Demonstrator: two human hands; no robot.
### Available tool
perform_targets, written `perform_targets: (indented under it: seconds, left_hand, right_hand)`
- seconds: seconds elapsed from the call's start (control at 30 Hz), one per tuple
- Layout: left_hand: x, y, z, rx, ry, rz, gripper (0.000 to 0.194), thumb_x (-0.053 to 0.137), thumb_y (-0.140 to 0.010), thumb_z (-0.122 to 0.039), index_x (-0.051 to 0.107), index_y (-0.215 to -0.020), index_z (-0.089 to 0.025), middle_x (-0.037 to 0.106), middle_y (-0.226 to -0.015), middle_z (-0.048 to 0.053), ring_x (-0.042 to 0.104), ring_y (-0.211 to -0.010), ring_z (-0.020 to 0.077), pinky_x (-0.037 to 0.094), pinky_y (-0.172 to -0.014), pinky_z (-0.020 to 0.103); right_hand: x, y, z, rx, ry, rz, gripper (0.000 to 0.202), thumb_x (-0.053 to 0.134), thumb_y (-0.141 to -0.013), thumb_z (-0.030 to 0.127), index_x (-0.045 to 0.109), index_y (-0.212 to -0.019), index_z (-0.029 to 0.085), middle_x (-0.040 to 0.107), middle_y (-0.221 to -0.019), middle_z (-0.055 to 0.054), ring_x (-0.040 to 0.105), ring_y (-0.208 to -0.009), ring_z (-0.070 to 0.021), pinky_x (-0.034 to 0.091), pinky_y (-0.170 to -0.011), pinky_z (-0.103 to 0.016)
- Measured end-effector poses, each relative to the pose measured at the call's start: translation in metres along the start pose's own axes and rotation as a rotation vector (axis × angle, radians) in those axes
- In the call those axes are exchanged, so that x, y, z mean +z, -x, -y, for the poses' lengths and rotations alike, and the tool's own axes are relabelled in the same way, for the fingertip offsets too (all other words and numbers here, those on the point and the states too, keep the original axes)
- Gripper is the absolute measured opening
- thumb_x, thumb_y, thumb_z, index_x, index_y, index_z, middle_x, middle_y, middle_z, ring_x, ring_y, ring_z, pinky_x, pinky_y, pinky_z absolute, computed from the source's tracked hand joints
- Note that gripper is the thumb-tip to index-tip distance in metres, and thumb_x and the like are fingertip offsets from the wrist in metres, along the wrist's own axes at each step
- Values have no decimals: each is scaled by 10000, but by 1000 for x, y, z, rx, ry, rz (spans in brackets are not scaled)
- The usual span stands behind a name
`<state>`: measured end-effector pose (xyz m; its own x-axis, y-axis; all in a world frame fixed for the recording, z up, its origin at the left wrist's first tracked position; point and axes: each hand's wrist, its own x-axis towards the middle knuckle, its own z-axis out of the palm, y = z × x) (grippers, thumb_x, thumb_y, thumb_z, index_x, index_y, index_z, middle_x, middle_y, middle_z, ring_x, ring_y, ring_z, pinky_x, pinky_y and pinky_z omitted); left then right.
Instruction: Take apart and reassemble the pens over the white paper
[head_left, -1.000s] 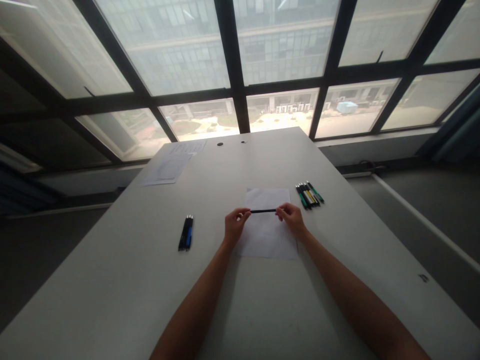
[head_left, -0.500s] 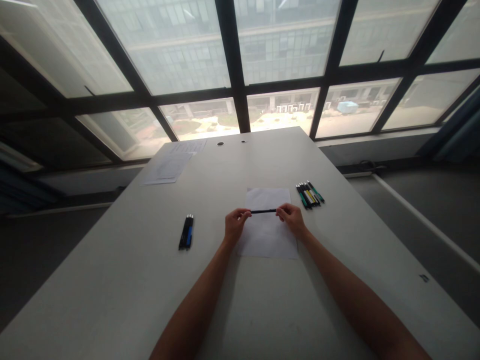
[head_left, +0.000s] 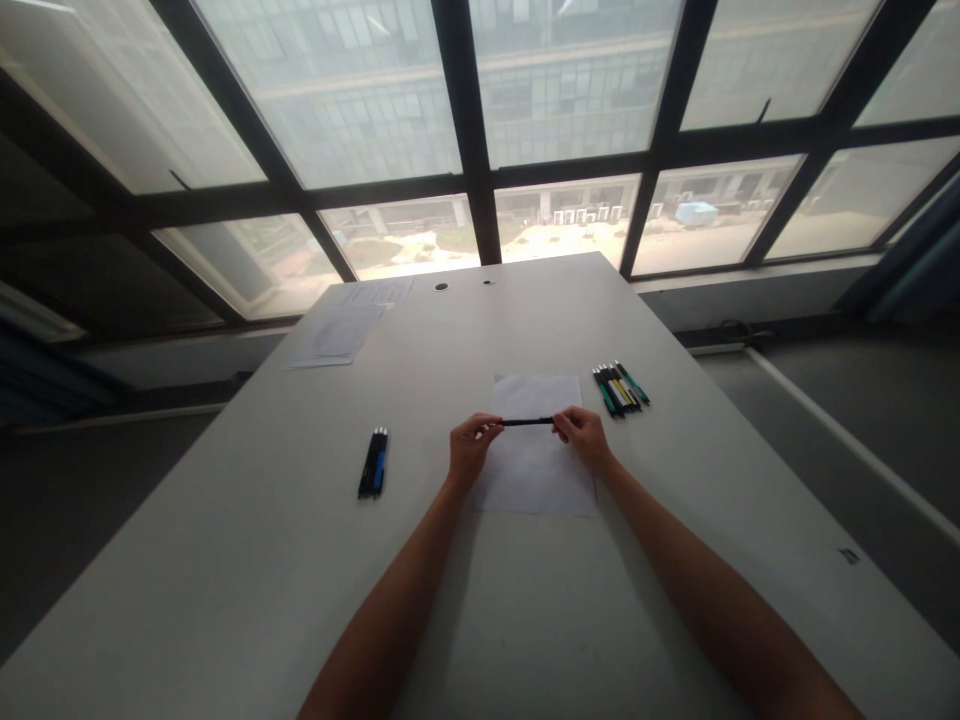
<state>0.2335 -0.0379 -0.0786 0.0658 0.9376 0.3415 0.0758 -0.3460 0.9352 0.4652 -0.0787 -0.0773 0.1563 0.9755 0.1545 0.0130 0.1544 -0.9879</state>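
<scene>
A slim black pen [head_left: 527,422] is held level between my two hands, over a white sheet of paper [head_left: 536,480]. My left hand [head_left: 471,447] pinches its left end between thumb and fingers. At the other end, the thumb and fingers of my right hand [head_left: 585,436] are closed on the pen. Both pen ends are hidden by my fingertips. To the right of the paper lies a row of several pens [head_left: 620,390] with green, yellow, white and black parts. Left of my hands, a small group of black and blue pens [head_left: 373,465] lies side by side.
The white table [head_left: 247,560] stretches to tall dark-framed windows [head_left: 480,180]. Printed sheets [head_left: 337,335] lie at its far left, and two round holes are near the far edge. A small dark mark [head_left: 848,556] shows near the right edge.
</scene>
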Motion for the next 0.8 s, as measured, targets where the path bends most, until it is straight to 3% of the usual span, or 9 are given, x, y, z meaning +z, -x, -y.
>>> perform_targets:
  seconds: [0.13, 0.33, 0.63, 0.8]
  left_hand:
    - [1, 0, -7, 32, 7, 35, 203, 792, -717, -344, 757, -828, -177, 718, -885, 65, 593, -709, 127, 457, -629, 248]
    - [2, 1, -7, -43, -53, 3, 298, 801, -699, -347, 740, -941, -184, 742, -887, 65, 606, -678, 134, 479, -636, 262]
    - [2, 1, -4, -63, -87, -20, 274, 813, -674, -399, 769, -839, -185, 706, -723, 27, 564, -615, 131, 443, -604, 255]
    - [2, 1, -3, -49, -33, 14, 274, 812, -676, -399, 769, -847, -190, 708, -786, 38, 558, -648, 130, 453, -620, 256]
  right_hand:
    - [1, 0, 1, 7, -12, -6, 427, 667, -799, 563, 649, -641, 166, 530, -501, 15, 421, -465, -100, 316, -465, -239]
    - [2, -2, -5, 19, -16, -36, 433, 666, -798, 575, 647, -647, 170, 538, -506, 11, 431, -470, -105, 324, -460, -240]
    - [-1, -2, -4, 18, -24, -32, 412, 690, -776, 569, 660, -666, 173, 570, -534, 4, 453, -481, -110, 344, -467, -243]
    - [-1, -3, -7, 19, -47, -19, 384, 709, -770, 547, 658, -696, 174, 605, -586, -3, 456, -490, -105, 347, -467, -239]
